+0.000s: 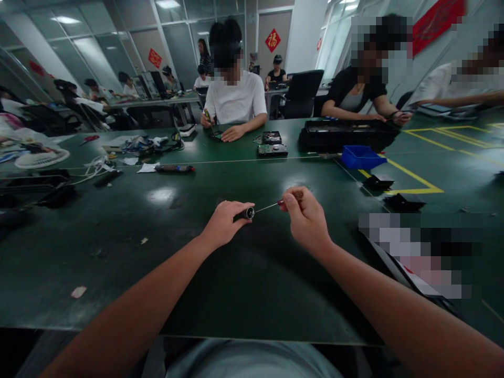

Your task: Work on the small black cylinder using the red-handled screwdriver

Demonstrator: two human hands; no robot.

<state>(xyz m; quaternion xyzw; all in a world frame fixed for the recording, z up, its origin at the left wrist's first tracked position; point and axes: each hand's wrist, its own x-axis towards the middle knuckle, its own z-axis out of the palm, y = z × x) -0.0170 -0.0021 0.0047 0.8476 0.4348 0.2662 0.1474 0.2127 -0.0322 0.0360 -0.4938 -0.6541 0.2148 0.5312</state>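
Between the thumb and fingers of my left hand (225,224) is a short black cylinder (249,213), its round end with a pale rim turned to the right. My right hand (309,216) is closed around the handle of a screwdriver (266,208). The thin metal shaft points left, and its tip is at the cylinder's end face; whether it sits in a screw is too small to tell. Both hands are above the green table (252,289). The cylinder's far part is hidden by my left fingers.
Ahead lie a dark pen-shaped tool (175,169), hard drives (272,150), a blue tray (362,157) and a long black housing (348,135). Cables and parts (145,143) pile up at the left. A co-worker (236,97) sits opposite; a blurred-out folder (417,257) lies to the right.
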